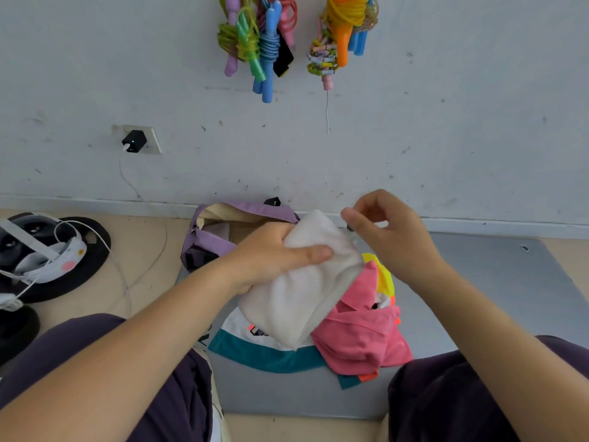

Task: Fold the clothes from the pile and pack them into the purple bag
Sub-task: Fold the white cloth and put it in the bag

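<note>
— Dark-trousered knees (134, 371) frame the pile (360, 333); where is the white garment (296, 291)?
— Centre, gripped by the left hand (271, 256), thumb on top.
— And the right hand (389, 237)?
— At one o'clock, fingers loosely curled, holding nothing visible.
— The purple bag (223, 231)?
— Eleven o'clock, open.

Centre: white garment (296, 291), soft matt cloth with a slightly fuzzy nap. Lower right of it: pink garment (363, 339), matt knit cloth, creased. Upper centre: purple bag (207, 244), matt woven fabric, pale lining. Bottom: grey mat (497, 282), smooth, dull. Top: skipping ropes (261, 43), glossy plastic. Wall (95, 74): matt, scuffed paint.
</note>
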A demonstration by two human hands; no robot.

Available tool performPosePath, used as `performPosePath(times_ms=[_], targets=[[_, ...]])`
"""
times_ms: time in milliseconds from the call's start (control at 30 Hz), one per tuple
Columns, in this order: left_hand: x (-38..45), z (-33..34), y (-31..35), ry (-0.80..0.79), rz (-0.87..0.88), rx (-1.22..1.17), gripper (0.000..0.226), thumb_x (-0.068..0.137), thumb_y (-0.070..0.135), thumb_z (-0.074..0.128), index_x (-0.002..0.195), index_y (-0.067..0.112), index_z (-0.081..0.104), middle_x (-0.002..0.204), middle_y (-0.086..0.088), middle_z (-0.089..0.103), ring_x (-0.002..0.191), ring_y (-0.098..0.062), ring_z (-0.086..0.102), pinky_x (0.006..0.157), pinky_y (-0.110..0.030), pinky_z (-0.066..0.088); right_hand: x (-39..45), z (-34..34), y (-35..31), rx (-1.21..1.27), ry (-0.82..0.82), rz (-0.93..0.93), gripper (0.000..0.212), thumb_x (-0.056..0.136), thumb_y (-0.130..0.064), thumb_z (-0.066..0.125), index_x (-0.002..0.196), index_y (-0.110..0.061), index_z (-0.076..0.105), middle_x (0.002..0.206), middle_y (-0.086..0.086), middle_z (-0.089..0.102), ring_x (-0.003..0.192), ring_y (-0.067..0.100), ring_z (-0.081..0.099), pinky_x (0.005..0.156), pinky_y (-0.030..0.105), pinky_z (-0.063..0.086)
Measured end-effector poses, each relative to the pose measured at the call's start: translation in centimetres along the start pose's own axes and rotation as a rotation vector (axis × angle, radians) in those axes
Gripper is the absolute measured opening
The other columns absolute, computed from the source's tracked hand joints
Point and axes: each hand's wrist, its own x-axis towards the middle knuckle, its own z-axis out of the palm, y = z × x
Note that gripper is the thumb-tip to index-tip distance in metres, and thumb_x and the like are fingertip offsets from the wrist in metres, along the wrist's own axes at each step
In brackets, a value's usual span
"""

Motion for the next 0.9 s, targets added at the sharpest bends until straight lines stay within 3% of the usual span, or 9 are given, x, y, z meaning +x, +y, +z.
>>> performPosePath(times_ms=[133,233,333,500,567,633,767,800,900], targets=[[0.3,0.1,-0.3,0.177,0.002,-0.133,0.048,0.067,0.058,0.081,0.097,0.022,0.072,0.090,0.008,0.077,0.084,-0.010,0.074,0.080,-0.036,0.059,-0.3,0.1,0.3,-0.043,-0.176,0.144,0.036,0.082,-0.049,0.069,0.082,-0.013,0.063,0.075,0.008,0.068,0.067,0.019,0.061,0.063,0.030,0.047],[0.4,0.4,-0.4,0.208,-0.010,-0.211,0.052,0.067,0.060,0.076,0.098,0.019,0.072,0.093,0.003,0.077,0.088,-0.015,0.074,0.081,-0.037,0.058,-0.5,0.1,0.5,-0.007,-0.339,0.201,0.029,0.084,-0.035,0.073,0.086,-0.006,0.067,0.068,0.011,0.064,0.062,0.017,0.057,0.062,0.031,0.045],[0.5,-0.2,-0.3,0.117,0.004,-0.362,0.040,0.066,0.046,0.082,0.095,0.018,0.075,0.099,-0.003,0.077,0.093,-0.021,0.074,0.074,-0.033,0.058,0.0,-1.1,0.6,0.197,-0.368,0.185,0.016,0.088,-0.019,0.069,0.087,-0.003,0.069,0.070,0.007,0.063,0.062,0.012,0.057,0.060,0.022,0.045],[0.6,-0.6,-0.2,-0.099,0.090,-0.490,0.047,0.068,0.023,0.085,0.113,0.015,0.073,0.117,-0.010,0.071,0.109,-0.027,0.068,0.082,-0.033,0.057,-0.2,-0.3,0.7,0.560,-0.257,0.312,0.030,0.084,-0.030,0.071,0.096,-0.004,0.061,0.096,0.011,0.064,0.083,0.020,0.064,0.068,0.031,0.056],[0.6,-0.8,-0.3,-0.100,0.116,-0.486,0.047,0.068,0.023,0.085,0.113,0.016,0.072,0.116,-0.010,0.072,0.109,-0.026,0.069,0.081,-0.031,0.057,-0.3,-0.2,0.7,0.612,-0.398,0.413,0.050,0.080,-0.044,0.072,0.113,-0.007,0.062,0.115,0.011,0.069,0.097,0.024,0.070,0.080,0.040,0.060],[0.3,-0.6,0.0,-0.037,0.127,-0.428,0.052,0.062,0.031,0.088,0.110,0.020,0.072,0.111,-0.006,0.074,0.104,-0.023,0.070,0.078,-0.030,0.058,-0.6,-0.2,0.8,0.596,-0.525,0.410,0.045,0.083,-0.046,0.069,0.113,-0.013,0.069,0.117,0.011,0.070,0.105,0.027,0.069,0.092,0.046,0.055],[0.6,0.3,-0.2,0.376,0.110,-0.080,0.067,0.054,0.050,0.091,0.111,0.030,0.061,0.102,0.002,0.070,0.094,-0.016,0.069,0.084,-0.038,0.058,-0.4,0.2,0.7,0.546,-0.220,0.363,0.030,0.086,-0.024,0.071,0.111,-0.010,0.067,0.107,0.014,0.073,0.099,0.032,0.070,0.090,0.056,0.053],[0.5,0.5,-0.2,0.367,0.117,-0.049,0.063,0.058,0.054,0.088,0.111,0.032,0.061,0.102,0.002,0.069,0.094,-0.017,0.068,0.086,-0.041,0.057,-0.3,0.4,0.7,0.538,-0.155,0.343,0.032,0.086,-0.024,0.072,0.113,-0.008,0.065,0.106,0.015,0.072,0.097,0.033,0.071,0.087,0.056,0.055],[0.0,1.4,0.0,0.026,0.167,-0.172,0.055,0.065,0.055,0.081,0.114,0.038,0.063,0.112,0.007,0.071,0.109,-0.016,0.067,0.086,-0.033,0.058,-0.6,1.0,0.5,0.567,-0.181,0.307,0.042,0.084,-0.035,0.070,0.110,-0.003,0.063,0.098,0.014,0.071,0.084,0.025,0.071,0.072,0.040,0.060]])
